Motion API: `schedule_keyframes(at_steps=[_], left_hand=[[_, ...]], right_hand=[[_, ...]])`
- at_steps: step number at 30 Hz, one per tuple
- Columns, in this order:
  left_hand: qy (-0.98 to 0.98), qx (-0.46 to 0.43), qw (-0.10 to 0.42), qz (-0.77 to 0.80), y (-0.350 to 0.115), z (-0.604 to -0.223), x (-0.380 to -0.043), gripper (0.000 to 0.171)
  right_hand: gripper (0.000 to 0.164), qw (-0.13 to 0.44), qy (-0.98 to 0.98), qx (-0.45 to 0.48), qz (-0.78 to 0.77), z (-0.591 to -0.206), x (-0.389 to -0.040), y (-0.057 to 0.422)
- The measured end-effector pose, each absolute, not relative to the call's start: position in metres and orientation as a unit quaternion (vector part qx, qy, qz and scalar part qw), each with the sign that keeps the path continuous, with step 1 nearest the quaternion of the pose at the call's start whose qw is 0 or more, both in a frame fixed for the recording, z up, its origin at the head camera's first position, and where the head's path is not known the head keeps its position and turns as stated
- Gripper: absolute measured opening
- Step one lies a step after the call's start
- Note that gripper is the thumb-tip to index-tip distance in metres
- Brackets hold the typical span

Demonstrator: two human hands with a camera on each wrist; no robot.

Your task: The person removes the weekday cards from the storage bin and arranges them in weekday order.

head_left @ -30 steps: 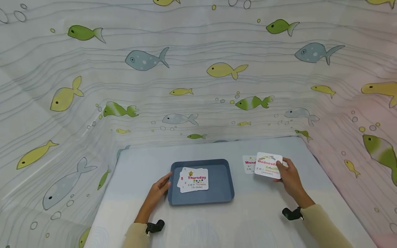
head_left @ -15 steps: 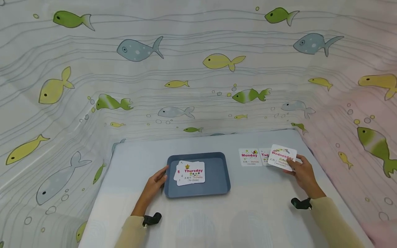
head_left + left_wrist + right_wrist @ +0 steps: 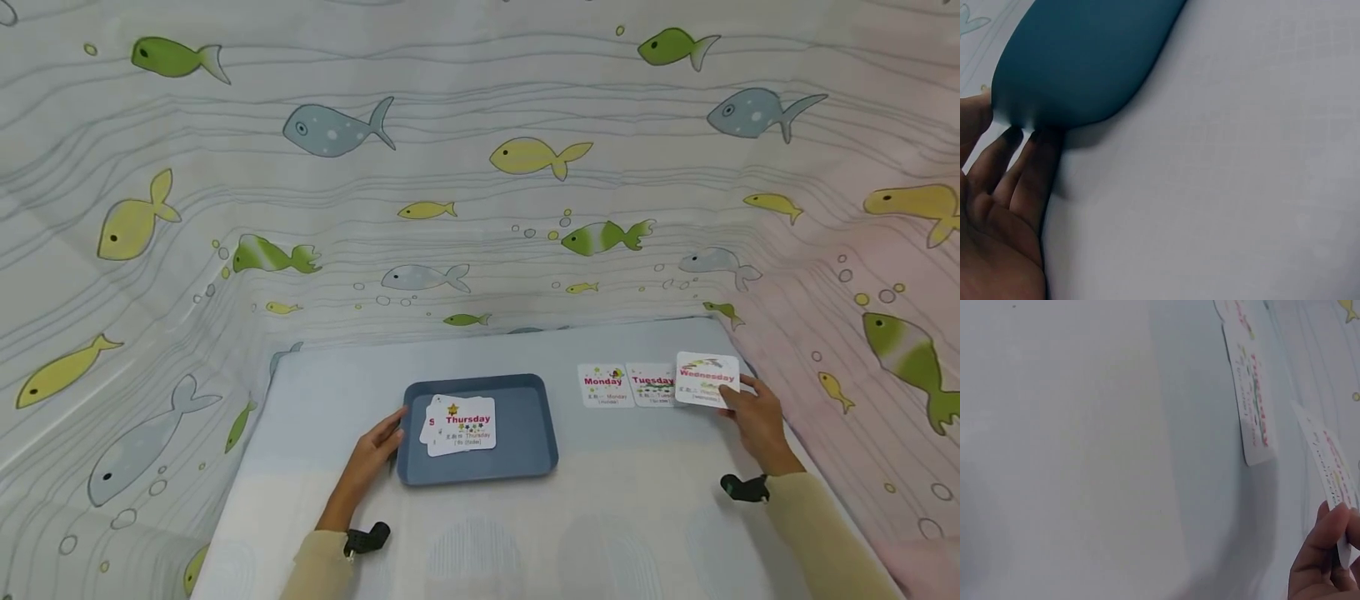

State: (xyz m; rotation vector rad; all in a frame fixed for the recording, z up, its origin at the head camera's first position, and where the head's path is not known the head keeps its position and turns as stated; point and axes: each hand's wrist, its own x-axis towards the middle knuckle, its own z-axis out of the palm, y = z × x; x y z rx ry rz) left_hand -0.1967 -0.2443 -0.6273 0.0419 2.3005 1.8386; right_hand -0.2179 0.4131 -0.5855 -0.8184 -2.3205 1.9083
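Note:
My right hand (image 3: 757, 417) pinches a white card reading Wednesday (image 3: 707, 379) by its right side, between thumb and fingers. In the right wrist view that card (image 3: 1329, 462) is seen nearly edge-on, apart from the table. To its left lies the Tuesday card (image 3: 652, 387), whose right edge the held card overlaps in the head view. Beside it is the Monday card (image 3: 603, 386). My left hand (image 3: 367, 458) touches the left edge of the blue tray (image 3: 525, 462) with its fingertips. In the left wrist view the fingers (image 3: 1029, 181) reach up to the tray's side.
A Thursday card (image 3: 471, 423) lies in the tray on top of at least one other card, mostly hidden. The pale table (image 3: 525, 533) extends in front of the tray. Fish-printed cloth (image 3: 450, 183) rises behind and at both sides.
My right hand has moved right with the Wednesday card, uncovering the Tuesday and Monday cards. The left hand stays at the tray. The head view has shifted slightly.

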Motion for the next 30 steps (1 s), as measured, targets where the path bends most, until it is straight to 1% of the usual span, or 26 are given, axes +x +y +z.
schedule_keyframes(at_steps=[4,8,14,21,27,30], left_hand=[[0.781,0.02,0.092,0.618,-0.243,-0.628,-0.197,0.049],[0.783,0.019,0.09,0.615,-0.243,-0.627,-0.199,0.049],[0.783,0.015,0.098,0.614,-0.244,-0.627,-0.196,0.05],[0.783,0.012,0.091,0.615,-0.247,-0.633,-0.188,0.05],[0.785,0.018,0.081,0.614,-0.244,-0.634,-0.188,0.049],[0.783,0.02,0.081,0.616,-0.244,-0.632,-0.19,0.05]], right_hand=[[0.07,0.024,-0.757,-0.294,0.583,-0.58,-0.225,0.421],[0.069,0.016,-0.764,-0.321,0.559,-0.575,-0.232,0.425],[0.067,0.012,-0.804,-0.3,0.513,-0.577,-0.242,0.43],[0.065,-0.023,-0.847,-0.28,0.452,-0.585,-0.249,0.43],[0.061,-0.009,-0.863,-0.27,0.426,-0.592,-0.25,0.433],[0.062,-0.014,-0.873,-0.27,0.406,-0.594,-0.252,0.433]])
